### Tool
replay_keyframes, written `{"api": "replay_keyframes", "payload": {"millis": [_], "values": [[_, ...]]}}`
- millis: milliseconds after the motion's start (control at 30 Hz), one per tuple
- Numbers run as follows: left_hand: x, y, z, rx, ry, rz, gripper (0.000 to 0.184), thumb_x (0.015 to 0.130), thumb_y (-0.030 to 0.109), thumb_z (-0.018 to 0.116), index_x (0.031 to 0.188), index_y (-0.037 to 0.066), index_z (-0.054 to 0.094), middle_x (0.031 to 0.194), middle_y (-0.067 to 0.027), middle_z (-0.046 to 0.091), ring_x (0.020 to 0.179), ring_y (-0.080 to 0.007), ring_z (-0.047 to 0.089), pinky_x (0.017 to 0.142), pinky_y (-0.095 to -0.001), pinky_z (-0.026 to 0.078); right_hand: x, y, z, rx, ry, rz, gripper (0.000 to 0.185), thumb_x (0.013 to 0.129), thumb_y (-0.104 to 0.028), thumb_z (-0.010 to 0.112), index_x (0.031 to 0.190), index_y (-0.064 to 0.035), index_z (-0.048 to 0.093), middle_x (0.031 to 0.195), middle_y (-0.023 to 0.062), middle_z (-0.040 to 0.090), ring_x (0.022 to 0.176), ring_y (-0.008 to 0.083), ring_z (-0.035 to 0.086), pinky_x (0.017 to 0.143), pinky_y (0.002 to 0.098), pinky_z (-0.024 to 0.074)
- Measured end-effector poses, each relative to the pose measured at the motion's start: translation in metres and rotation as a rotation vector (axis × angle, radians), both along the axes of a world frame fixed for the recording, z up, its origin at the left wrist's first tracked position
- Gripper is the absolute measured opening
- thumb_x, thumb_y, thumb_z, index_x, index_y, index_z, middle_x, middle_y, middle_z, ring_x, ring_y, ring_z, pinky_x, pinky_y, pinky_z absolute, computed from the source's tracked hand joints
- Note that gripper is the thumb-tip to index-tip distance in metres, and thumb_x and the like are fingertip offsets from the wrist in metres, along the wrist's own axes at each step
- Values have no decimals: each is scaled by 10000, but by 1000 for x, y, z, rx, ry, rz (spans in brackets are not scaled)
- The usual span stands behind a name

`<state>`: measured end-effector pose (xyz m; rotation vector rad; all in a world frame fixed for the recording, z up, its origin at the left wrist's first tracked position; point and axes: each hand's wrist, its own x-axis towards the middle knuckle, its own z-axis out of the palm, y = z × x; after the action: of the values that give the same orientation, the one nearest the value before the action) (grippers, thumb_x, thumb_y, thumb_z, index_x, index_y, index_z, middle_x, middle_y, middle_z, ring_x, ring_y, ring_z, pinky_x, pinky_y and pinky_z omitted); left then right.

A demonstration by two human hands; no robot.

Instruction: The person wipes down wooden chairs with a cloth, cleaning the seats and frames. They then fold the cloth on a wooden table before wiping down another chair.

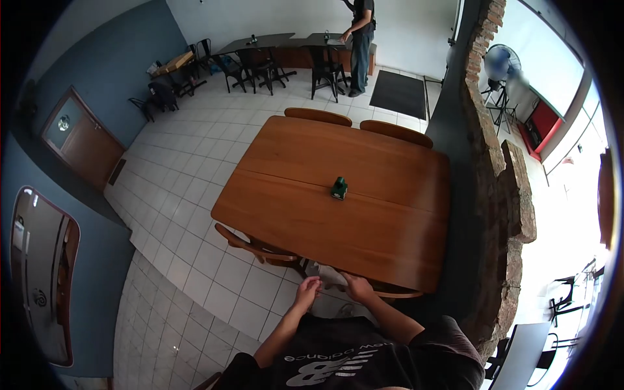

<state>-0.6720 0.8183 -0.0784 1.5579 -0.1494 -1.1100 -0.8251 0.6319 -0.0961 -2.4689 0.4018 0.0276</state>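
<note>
A pale grey cloth [330,275] hangs between my two hands, just in front of the near edge of a brown wooden table [292,208]. My right hand [357,286] is closed on the cloth's right side, close to the table edge. On the other side, my left hand [309,290] has its fingers drawn together at the cloth's lower left; the exact grip there is small and hard to see. Near the middle of the tabletop stands a small dark green holder [339,188].
Wooden chairs [257,249] are tucked at the table's near side, with two more chair backs [317,117] beyond. A rough brick-edged wall [513,195] borders the right. Farther off, a person [361,49] stands by dark tables [270,42] with black chairs.
</note>
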Motion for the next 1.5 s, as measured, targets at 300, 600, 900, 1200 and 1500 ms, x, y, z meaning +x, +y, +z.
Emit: {"api": "replay_keyframes", "payload": {"millis": [300, 600, 900, 1200, 1500], "values": [[50, 28, 121, -174, -132, 14, 500, 977, 358, 662, 1357, 65, 520, 1254, -48, 602, 1125, -126, 560, 941, -306, 456, 57, 47, 149, 1661, -410, -442, 883, 978, -739, 246, 1530, -56, 340, 1503, 185, 431, 1363, 329, 451, 1129, 476, 384], [152, 143, 179, -405, -506, 216, 315, 921, 87, 699, 1209, 25, 587, 1063, 1, 624, 963, -86, 574, 852, -250, 474, 201, 154, 128, 2444, -328, -31, 715, 993, -611, 431, 1462, -73, 473, 1430, 124, 543, 1271, 304, 559, 1077, 506, 452], [225, 179, 172, -247, -988, 117, 454, 924, 97, 683, 1348, 55, 527, 1244, -100, 598, 1097, -194, 591, 977, -336, 453, 235, 219, 186, 2236, -403, -345, 639, 979, -592, 483, 1440, -149, 503, 1426, 77, 555, 1265, 276, 559, 1109, 494, 418], [225, 162, 359, -1348, 130, -646, 949, 968, 744, 255, 1532, -19, 268, 1472, -260, 450, 1413, -361, 400, 1177, -524, 289, 293, 174, 257, 2034, -690, 65, 611, 933, -583, 579, 1302, -97, 555, 1296, 81, 583, 1186, 266, 569, 1025, 458, 479], [266, 118, 439, -1618, 448, -495, 949, 955, 752, 261, 1568, 30, 200, 1535, -172, 391, 1446, -307, 349, 1191, -489, 266, 412, 163, 215, 2080, -631, -241, 462, 1019, -471, 513, 1311, -113, 505, 1190, 54, 569, 1134, 213, 525, 1095, 370, 392]]}}
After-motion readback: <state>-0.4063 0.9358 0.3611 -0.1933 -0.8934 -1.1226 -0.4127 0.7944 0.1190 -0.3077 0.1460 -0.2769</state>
